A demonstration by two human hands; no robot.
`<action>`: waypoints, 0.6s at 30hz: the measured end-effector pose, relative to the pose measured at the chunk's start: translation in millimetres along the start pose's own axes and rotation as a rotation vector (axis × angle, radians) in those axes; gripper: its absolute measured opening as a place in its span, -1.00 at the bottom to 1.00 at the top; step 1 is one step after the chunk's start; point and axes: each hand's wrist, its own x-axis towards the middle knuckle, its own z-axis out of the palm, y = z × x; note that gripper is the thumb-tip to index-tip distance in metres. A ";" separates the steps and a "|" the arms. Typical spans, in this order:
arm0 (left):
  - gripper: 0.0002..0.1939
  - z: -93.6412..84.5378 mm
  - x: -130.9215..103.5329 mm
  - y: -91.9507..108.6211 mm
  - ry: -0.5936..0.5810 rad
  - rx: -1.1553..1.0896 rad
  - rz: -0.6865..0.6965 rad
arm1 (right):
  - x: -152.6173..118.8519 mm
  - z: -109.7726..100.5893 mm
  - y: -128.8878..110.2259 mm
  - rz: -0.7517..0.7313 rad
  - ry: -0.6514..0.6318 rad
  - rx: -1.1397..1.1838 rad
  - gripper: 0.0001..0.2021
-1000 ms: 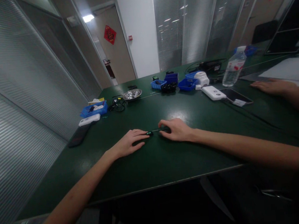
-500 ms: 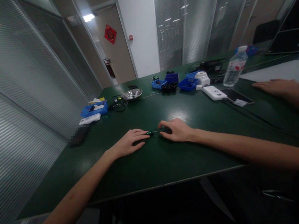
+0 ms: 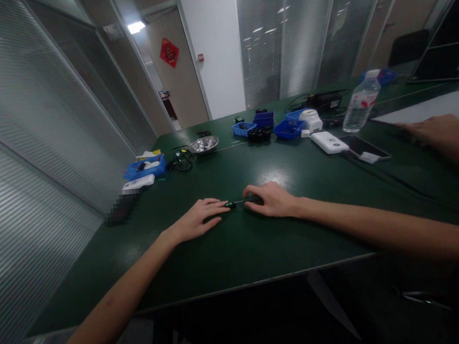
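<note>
My right hand (image 3: 271,199) is closed around the dark handle of a screwdriver (image 3: 238,202), whose thin metal shaft points left, close to the table top. At its tip lies a small black-and-green part (image 3: 230,205), too small to make out fully. The fingertips of my left hand (image 3: 201,218) rest on the left end of this part. Its fingers are stretched out, and the thumb stands apart from them without gripping. Both hands lie low over the green table (image 3: 221,258).
Farther back are a metal bowl (image 3: 203,145), a blue tray (image 3: 144,167), blue bins (image 3: 288,130), black cables (image 3: 182,160) and a water bottle (image 3: 362,101). A white power bank (image 3: 328,142) and a phone (image 3: 364,147) lie right. Another person's hand (image 3: 438,129) is at the right edge.
My hands, the screwdriver and the small part stay almost still. At the right, the other person's hand has shifted slightly and its fingers now look more bent.
</note>
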 end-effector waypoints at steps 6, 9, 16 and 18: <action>-0.54 0.7 -1.3 -1.9 -0.004 -0.016 -0.009 | -0.8 -0.3 -0.1 -0.028 0.002 0.019 -0.69; -0.55 -0.3 -1.3 -0.9 -0.004 -0.019 -0.011 | -1.2 -0.1 0.0 -0.041 0.008 0.031 -0.69; -0.59 -0.9 0.7 2.9 0.000 -0.009 -0.018 | -0.9 -0.8 -0.8 -0.067 -0.022 0.054 -0.70; -0.60 -1.1 1.3 4.0 0.005 -0.011 -0.017 | -0.8 -1.2 -1.1 -0.068 -0.030 0.048 -0.71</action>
